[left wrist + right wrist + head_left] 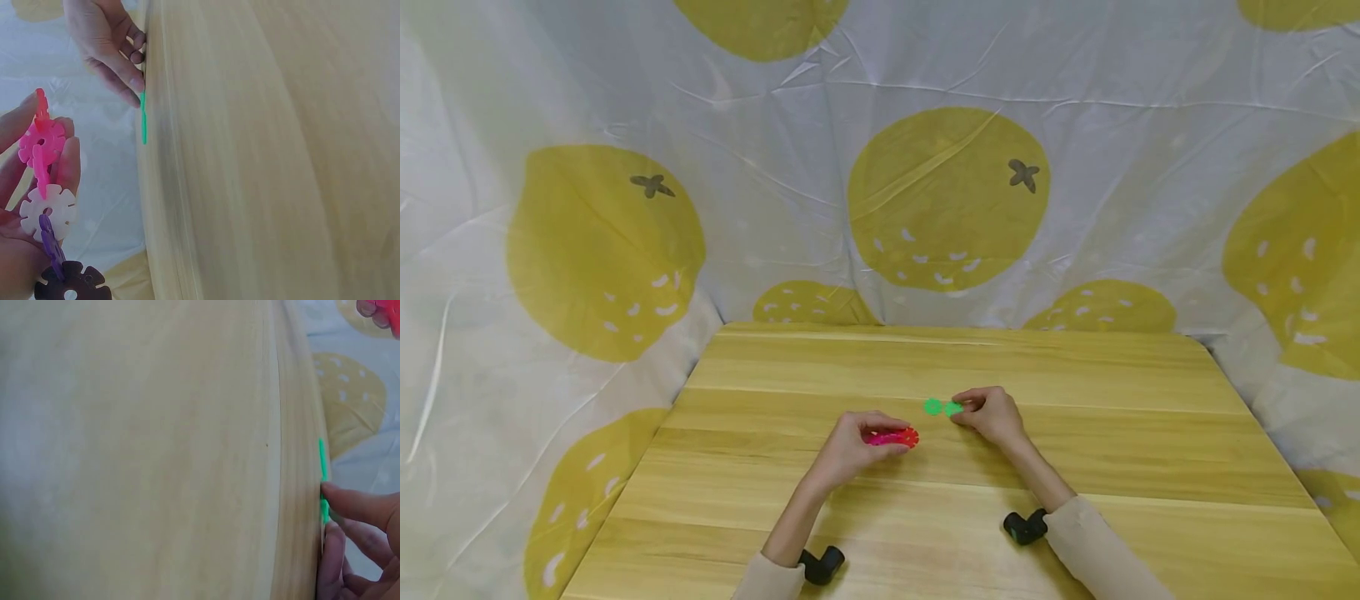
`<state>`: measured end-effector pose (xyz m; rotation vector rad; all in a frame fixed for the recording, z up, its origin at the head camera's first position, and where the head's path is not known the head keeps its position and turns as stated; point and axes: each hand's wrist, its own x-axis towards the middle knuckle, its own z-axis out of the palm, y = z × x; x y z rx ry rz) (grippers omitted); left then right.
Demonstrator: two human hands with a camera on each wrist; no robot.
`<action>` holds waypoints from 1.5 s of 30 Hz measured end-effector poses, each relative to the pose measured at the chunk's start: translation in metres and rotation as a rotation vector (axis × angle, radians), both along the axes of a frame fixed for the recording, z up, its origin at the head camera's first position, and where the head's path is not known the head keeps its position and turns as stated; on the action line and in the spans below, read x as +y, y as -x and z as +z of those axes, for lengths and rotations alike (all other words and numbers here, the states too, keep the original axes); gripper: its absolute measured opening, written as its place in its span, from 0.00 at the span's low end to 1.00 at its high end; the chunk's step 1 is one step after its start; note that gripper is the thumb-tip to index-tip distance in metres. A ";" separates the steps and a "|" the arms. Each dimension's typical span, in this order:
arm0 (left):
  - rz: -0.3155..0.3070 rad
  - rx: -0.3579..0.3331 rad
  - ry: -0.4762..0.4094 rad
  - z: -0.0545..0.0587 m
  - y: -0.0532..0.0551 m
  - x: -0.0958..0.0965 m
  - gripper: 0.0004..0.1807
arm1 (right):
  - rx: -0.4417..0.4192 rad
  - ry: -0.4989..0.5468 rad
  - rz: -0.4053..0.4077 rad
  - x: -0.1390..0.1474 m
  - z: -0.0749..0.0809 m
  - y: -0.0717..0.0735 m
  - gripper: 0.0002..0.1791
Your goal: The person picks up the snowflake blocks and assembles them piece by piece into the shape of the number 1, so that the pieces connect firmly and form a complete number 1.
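My left hand [850, 446] holds a chain of notched, flower-shaped plastic discs above the table. In the left wrist view the chain runs from a red disc [42, 106] between the fingertips, through a pink disc [42, 142], a second pink one seen edge-on and a white disc [56, 211], to a purple disc [52, 245] and a black disc [53, 289] by the palm. Farther right, my right hand [996, 419] pinches a green disc [952, 409] at the tabletop between thumb and finger. Another green disc [932, 407] lies flat just left of it.
Both hands are over a light wooden table [760, 467]. A white curtain [775, 183] printed with yellow fruit hangs behind and beside it. Black wrist devices [822, 566] sit at both sleeve cuffs.
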<state>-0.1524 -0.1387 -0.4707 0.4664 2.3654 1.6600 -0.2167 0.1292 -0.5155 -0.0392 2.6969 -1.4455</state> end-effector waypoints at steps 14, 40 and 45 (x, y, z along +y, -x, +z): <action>0.004 -0.007 0.003 -0.001 0.002 0.003 0.15 | 0.025 -0.063 0.056 0.005 0.004 -0.009 0.16; -0.036 0.004 0.023 0.005 0.007 0.010 0.14 | 0.004 0.444 0.290 0.012 0.028 -0.049 0.18; -0.063 0.009 0.017 0.006 0.007 0.012 0.14 | 0.031 0.523 0.308 0.006 0.030 -0.057 0.19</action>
